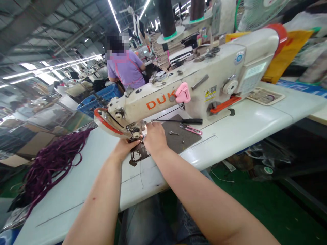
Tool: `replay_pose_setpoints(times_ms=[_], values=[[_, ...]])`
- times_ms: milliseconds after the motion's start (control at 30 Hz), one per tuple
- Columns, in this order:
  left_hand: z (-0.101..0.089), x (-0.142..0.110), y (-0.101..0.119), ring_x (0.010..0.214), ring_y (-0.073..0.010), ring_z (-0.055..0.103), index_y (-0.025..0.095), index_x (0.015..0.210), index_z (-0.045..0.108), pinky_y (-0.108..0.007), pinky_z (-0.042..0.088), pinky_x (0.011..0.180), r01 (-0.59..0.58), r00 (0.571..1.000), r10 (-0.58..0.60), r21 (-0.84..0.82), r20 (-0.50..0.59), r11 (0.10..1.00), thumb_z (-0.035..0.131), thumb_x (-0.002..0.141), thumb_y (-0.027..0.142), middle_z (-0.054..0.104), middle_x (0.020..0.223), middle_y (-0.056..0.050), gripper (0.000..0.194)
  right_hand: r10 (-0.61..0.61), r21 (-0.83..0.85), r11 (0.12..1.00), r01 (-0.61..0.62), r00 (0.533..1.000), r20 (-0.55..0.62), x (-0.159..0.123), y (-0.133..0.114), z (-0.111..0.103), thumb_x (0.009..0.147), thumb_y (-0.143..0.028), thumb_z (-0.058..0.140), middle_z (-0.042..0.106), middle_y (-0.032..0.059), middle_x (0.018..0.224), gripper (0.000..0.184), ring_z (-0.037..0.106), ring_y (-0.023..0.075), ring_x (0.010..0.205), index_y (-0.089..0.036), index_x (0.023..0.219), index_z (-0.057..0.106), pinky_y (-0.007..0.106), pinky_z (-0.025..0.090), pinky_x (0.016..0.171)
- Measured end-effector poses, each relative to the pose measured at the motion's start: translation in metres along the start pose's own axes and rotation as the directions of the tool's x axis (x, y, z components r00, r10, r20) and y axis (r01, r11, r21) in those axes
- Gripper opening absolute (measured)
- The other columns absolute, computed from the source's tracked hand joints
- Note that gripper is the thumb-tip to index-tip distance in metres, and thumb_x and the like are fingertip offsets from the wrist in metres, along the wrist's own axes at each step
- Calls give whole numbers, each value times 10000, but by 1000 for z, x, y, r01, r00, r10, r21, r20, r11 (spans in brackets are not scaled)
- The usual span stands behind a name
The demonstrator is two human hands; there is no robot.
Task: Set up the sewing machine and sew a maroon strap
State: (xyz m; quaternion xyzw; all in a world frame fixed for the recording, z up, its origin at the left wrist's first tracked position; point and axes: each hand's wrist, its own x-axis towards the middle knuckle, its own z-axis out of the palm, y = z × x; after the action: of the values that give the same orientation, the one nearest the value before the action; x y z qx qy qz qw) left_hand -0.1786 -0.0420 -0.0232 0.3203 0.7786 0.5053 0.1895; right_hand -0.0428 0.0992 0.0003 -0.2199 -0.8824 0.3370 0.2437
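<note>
Both my hands work at the needle area of a white industrial sewing machine [199, 78]. My left hand [126, 146] reaches under the machine head, its fingers curled at the presser foot [136, 133]. My right hand [154, 136] is beside it, fingers pinched together at the same spot. What the fingers hold is too small to make out. A worn metal needle plate [138, 156] lies just below my hands.
A dark mat [182, 134] by the machine carries a black-handled screwdriver [189, 121], pink thread snips [191, 129] and small metal parts. A heap of purple cord [53, 160] lies at the table's left. A person in a purple top [126, 68] sits ahead.
</note>
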Motion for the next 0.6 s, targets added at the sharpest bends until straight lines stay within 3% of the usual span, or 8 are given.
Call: replay_pose_setpoints(times_ms=[167,267,367,467,600], values=[[-3,3,-11,1199,-386,661,109,1170,737,-518,483,1105,21,999,-21,20,25,1000,898,651,519,739,1229,-181,681,-57,-85,995,53,997,-44,-25,8,-44,943,-157,588,709,89,1024,186,576,259,1049,-189,1011,759,357,419,966],[-3,4,-13,1229,-393,642,113,1147,753,-534,438,1147,15,1000,-16,43,26,999,876,672,502,736,1240,-178,627,-57,-187,982,40,995,-87,-45,36,-85,958,-180,615,729,65,1000,168,601,252,1009,-210,1003,774,365,438,946],[-3,5,-12,1260,-392,625,126,1135,764,-535,409,1174,-13,999,11,47,50,999,860,684,479,736,1251,-163,581,-48,-307,951,31,998,-50,-60,69,-117,949,-173,643,749,64,993,166,631,250,952,-212,1007,794,377,478,907],[-4,6,-13,1250,-392,633,138,1144,771,-534,399,1185,-13,999,10,56,51,998,858,680,456,749,1230,-143,568,-91,-302,948,98,995,37,-66,91,-129,914,-159,692,767,58,1058,190,667,233,998,-235,1046,807,361,515,924],[-4,8,-15,1249,-392,637,165,1133,784,-529,400,1188,-32,998,28,62,59,998,840,699,437,759,1214,-115,515,-117,-297,944,147,986,116,-65,100,-124,877,-146,719,781,43,1030,234,693,219,1024,-277,1046,817,350,543,949]])
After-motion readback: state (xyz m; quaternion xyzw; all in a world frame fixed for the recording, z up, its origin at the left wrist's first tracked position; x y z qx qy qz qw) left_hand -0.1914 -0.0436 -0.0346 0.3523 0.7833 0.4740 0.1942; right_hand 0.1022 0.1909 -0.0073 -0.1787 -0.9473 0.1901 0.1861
